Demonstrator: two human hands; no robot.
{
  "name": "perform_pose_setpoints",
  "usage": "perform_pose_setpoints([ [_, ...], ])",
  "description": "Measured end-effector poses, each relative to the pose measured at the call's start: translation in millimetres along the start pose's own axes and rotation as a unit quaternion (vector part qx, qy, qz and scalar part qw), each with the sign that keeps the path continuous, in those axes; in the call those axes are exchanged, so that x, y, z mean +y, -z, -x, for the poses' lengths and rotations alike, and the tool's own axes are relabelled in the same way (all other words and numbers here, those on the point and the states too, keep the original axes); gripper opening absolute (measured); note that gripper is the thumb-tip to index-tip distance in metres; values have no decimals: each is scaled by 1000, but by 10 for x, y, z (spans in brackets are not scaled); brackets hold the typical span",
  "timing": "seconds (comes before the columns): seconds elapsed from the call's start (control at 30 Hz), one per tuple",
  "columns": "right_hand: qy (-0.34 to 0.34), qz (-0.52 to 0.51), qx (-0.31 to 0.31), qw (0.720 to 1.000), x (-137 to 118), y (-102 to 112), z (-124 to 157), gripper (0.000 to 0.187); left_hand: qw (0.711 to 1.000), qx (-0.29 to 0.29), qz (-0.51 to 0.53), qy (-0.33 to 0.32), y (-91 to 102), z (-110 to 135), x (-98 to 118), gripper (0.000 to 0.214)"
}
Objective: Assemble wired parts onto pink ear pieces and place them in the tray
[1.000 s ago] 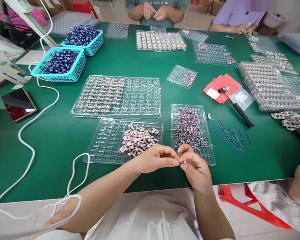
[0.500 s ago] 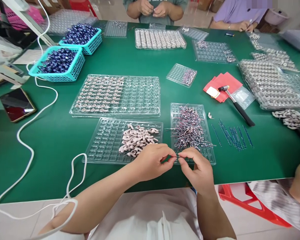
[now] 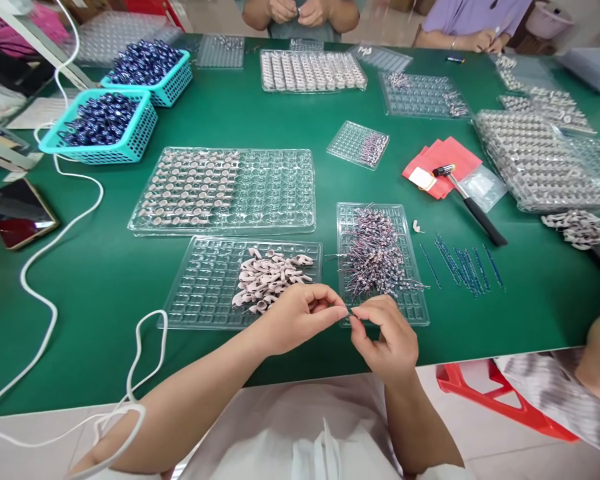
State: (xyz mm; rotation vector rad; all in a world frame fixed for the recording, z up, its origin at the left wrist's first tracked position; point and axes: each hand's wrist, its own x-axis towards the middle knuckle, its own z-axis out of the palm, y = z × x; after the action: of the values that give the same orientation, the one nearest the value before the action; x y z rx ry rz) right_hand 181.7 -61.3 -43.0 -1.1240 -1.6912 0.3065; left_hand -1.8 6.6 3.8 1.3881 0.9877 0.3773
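Note:
My left hand [image 3: 300, 317] and my right hand [image 3: 390, 337] meet near the table's front edge, each closed in a pinch. Between their fingertips is a thin wire [image 3: 351, 315]; whatever it belongs to is mostly hidden by the fingers. Just beyond lies a clear plastic tray [image 3: 414, 308] heaped with small parts on thin wire leads [image 3: 375, 257]. To the left, a second clear tray [image 3: 190, 287] holds a pile of pale, curved earphone-like shells [image 3: 270, 273]. Farther back, a larger clear tray [image 3: 280, 187] has similar shells [image 3: 190, 187] set in rows in its left half.
Turquoise baskets [image 3: 143, 133] of shiny blue pieces and a phone [image 3: 19, 212] are at left, with a white cable [image 3: 50, 293] looping forward. A hammer [image 3: 475, 207], red packets [image 3: 443, 163] and blue strips [image 3: 463, 267] lie right. Co-workers' hands [image 3: 300, 10] are across the table.
The view has shifted slightly. My left thumb has straightened toward the right fingertips, and my two hands' fingertips have drawn closer together around the wire.

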Motion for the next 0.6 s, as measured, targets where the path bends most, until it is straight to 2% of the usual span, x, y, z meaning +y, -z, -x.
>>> perform_pose_setpoints([
  [0.1, 3, 3, 0, 1000, -4, -10, -3, 34, 996, -34, 72, 50, 27, -44, -22, 24],
  [0.33, -12, -13, -5, 1000, 6, 1, 14, 30, 971, -69, 205, 103, 29, -75, -62, 21],
  [0.6, -1, -28, -9, 1000, 15, 17, 20, 32, 965, -81, 226, 102, 26, -82, -89, 21],
])
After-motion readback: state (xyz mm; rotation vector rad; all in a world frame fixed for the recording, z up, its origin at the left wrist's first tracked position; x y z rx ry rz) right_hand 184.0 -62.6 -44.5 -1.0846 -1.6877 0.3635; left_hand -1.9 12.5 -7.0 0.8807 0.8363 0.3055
